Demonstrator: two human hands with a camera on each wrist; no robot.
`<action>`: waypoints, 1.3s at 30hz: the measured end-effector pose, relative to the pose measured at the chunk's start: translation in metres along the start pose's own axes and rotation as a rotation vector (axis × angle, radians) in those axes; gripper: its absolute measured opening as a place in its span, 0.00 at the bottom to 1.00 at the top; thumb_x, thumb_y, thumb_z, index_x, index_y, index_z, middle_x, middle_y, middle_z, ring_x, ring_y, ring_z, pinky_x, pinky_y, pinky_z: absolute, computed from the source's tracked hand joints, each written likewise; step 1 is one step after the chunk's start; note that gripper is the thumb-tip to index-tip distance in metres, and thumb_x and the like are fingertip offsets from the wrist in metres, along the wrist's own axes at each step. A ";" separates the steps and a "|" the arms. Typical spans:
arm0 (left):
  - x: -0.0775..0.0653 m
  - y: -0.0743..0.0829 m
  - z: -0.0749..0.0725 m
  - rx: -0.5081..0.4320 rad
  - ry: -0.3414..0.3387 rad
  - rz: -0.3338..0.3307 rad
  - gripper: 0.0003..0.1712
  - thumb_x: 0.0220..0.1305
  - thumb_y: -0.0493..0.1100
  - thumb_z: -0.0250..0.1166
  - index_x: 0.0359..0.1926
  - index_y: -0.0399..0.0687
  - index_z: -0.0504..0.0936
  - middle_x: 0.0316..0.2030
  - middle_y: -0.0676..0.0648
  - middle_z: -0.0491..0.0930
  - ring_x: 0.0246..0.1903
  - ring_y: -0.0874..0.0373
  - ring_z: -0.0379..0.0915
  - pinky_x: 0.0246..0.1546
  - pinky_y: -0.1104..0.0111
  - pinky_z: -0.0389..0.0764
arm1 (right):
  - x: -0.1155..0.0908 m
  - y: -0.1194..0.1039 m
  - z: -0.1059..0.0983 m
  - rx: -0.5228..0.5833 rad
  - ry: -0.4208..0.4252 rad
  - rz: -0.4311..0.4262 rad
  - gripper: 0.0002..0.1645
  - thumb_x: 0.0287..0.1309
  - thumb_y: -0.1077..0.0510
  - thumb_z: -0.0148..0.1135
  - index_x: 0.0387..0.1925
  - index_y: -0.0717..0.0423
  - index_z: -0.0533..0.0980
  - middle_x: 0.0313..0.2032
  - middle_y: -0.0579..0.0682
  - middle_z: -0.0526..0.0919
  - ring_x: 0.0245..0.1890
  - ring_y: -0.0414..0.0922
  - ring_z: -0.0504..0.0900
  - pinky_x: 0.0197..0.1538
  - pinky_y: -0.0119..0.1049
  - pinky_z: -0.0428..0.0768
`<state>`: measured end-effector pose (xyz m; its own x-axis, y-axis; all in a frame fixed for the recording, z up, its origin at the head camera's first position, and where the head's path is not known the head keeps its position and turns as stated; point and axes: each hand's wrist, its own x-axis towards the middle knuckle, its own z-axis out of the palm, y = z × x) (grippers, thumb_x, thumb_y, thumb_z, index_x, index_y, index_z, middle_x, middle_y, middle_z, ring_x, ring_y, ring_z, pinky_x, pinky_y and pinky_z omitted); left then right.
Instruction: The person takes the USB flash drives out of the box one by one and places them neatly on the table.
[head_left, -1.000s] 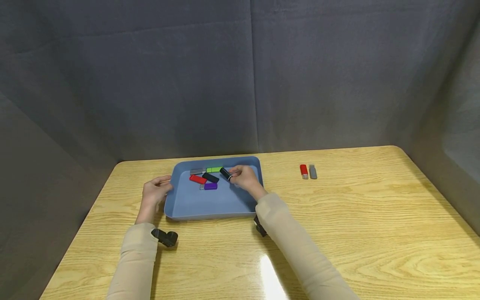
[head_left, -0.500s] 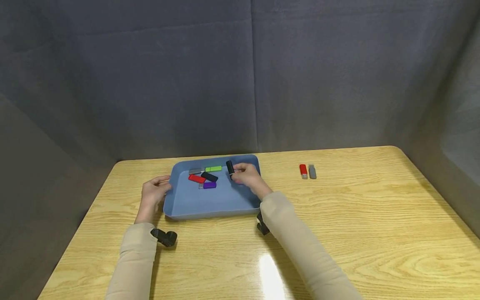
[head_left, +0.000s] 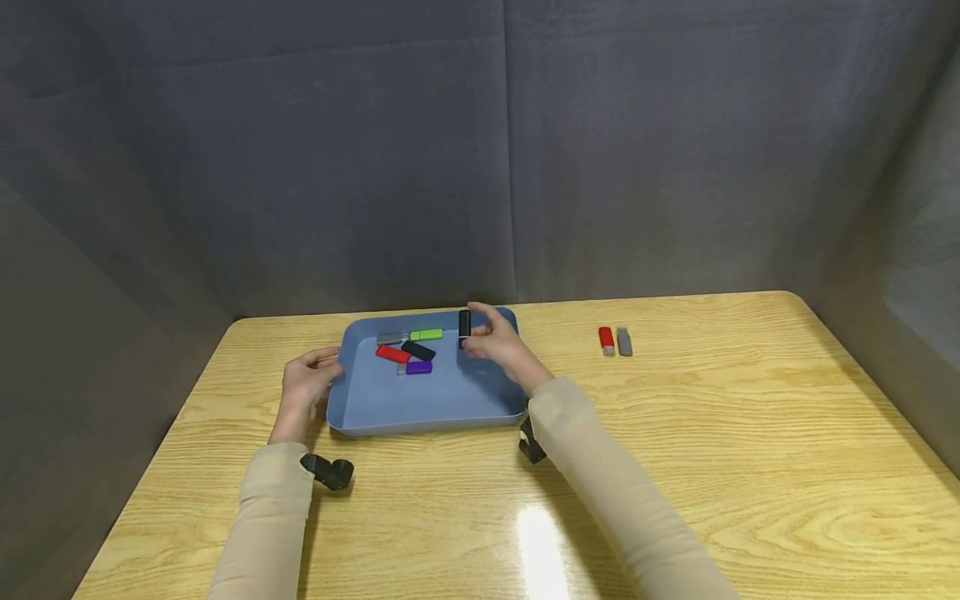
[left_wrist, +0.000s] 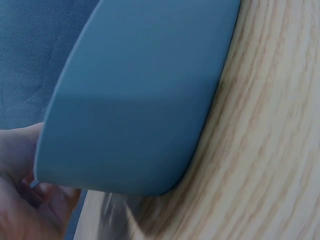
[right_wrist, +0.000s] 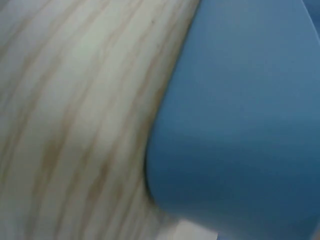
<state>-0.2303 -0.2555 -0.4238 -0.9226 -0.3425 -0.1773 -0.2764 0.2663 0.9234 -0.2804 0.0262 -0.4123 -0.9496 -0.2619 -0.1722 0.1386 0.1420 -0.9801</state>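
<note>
A blue tray (head_left: 420, 408) sits on the table, with several USB sticks lying inside it. At its left wall my left hand (head_left: 306, 385) pinches the rim, thumb on the inner side and fingers outside. The left wrist view shows the same hand (left_wrist: 30, 185) at the tray corner. Over the tray's back right part, my right hand (head_left: 498, 340) pinches a black USB stick (head_left: 464, 323) near its lower end, held upright, index finger raised. In the tray lie a green USB stick (head_left: 427, 334), a grey one (head_left: 390, 339), a red one (head_left: 393, 354), another black one (head_left: 418, 351) and a purple one (head_left: 419, 367).
Right of the tray, a second red USB stick (head_left: 606, 341) and a second grey USB stick (head_left: 625, 342) lie side by side on the wooden table (head_left: 712, 442). A dark grey curtain (head_left: 375, 167) hangs behind the table and along both sides.
My right hand has moved slightly right and up, turning the black USB stick from slanted to upright; its index finger has lifted. The left hand stays at the tray rim.
</note>
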 end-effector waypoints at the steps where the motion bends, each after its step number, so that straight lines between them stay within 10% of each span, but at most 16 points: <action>1: 0.000 0.000 0.000 0.001 0.002 -0.002 0.27 0.56 0.31 0.55 0.60 0.35 0.74 0.53 0.34 0.77 0.27 0.71 0.75 0.27 0.77 0.80 | 0.000 0.000 -0.002 -0.003 -0.006 -0.004 0.41 0.57 0.70 0.57 0.71 0.50 0.58 0.36 0.49 0.69 0.38 0.46 0.80 0.47 0.36 0.83; 39: -0.001 0.002 0.000 -0.030 0.019 -0.028 0.26 0.57 0.30 0.57 0.59 0.34 0.74 0.39 0.49 0.77 0.25 0.72 0.72 0.28 0.78 0.79 | -0.008 -0.002 -0.063 0.103 0.115 -0.006 0.33 0.61 0.68 0.54 0.68 0.53 0.65 0.55 0.58 0.72 0.36 0.34 0.79 0.54 0.38 0.79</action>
<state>-0.2304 -0.2547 -0.4222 -0.9092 -0.3668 -0.1970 -0.2936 0.2294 0.9280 -0.2909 0.0877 -0.4025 -0.9757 -0.1504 -0.1596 0.1552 0.0403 -0.9871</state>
